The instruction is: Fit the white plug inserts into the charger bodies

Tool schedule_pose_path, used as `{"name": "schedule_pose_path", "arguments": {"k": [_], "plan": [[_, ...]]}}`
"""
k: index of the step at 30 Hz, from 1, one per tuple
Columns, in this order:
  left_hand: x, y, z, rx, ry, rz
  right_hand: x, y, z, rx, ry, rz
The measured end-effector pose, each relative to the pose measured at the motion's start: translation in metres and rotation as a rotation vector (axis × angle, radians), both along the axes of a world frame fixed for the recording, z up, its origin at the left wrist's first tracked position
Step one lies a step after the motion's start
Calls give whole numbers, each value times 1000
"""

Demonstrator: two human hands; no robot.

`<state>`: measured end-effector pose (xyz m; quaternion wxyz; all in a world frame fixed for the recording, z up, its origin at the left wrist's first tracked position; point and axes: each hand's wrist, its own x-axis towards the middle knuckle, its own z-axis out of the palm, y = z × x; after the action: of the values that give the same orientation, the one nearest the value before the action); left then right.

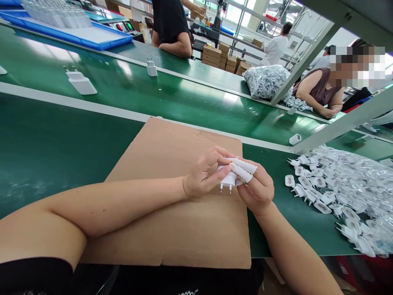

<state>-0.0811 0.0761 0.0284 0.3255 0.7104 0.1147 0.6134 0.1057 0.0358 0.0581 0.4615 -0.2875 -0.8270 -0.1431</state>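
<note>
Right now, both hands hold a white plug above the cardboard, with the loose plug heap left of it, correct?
No: the head view shows the loose plug heap right of the cardboard, not left. The left hand and right hand do hold a white plug above it.

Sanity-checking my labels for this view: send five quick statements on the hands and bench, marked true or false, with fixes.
1. The left hand and right hand are both on one white adapter. True.
2. Its prongs point away from the person wearing the camera. False: the prongs point toward the near edge.
3. A cardboard sheet lies on the green bench, beneath the hands. True.
4. Adapters are heaped left of the cardboard. False: the adapter pile is to its right.
5. White covers sit on two left-hand fingers. False: the white covers are on right-hand fingers.
</note>
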Motion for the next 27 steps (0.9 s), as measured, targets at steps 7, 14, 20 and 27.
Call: {"name": "schedule_pose_path", "arguments": {"k": [7,14,20,27], "plan": [[2,-1,0,-144,-65,-22,-2,-4,-1,-40,-4,14],[-4,6,-10,-113,79,-54,-1,-1,-7,-342,226,-81],[-2,21,-33,-293,434,135,17,29,-30,-687,529,-289],[-2,22,-30,-361,437,21,20,35,-42,-1011,459,17]]}}
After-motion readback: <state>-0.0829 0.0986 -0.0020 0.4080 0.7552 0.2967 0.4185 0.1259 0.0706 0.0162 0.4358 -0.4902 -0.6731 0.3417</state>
